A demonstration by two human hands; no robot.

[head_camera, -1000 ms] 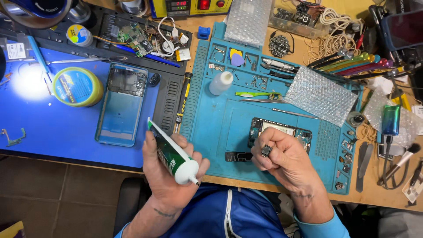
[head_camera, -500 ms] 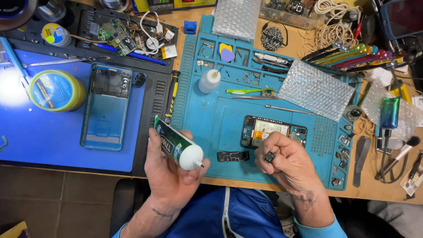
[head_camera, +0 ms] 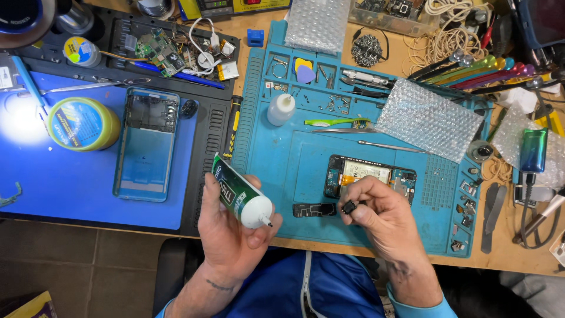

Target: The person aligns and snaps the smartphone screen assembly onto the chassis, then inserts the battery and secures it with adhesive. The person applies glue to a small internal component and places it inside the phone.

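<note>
My left hand [head_camera: 232,238] grips a green and white glue tube [head_camera: 240,194], nozzle pointing right and toward me, above the front edge of the blue work mat [head_camera: 294,171]. My right hand [head_camera: 376,215] pinches a small black part [head_camera: 348,206] between thumb and forefinger. Just behind that hand lies an opened phone [head_camera: 369,175] with its board showing. A small black cover piece [head_camera: 313,209] lies on the mat between my hands.
A phone frame [head_camera: 147,144] and a yellow-green tape roll [head_camera: 82,123] lie on the blue pad at left. On the mat are a white dropper bottle [head_camera: 281,109], a green brush [head_camera: 335,122] and bubble wrap [head_camera: 428,118]. Screwdrivers [head_camera: 471,70] lie at back right.
My left hand has turned the glue tube so its nozzle now points right toward my right hand. My view has shifted slightly left and down. My right hand stays by the opened phone.
</note>
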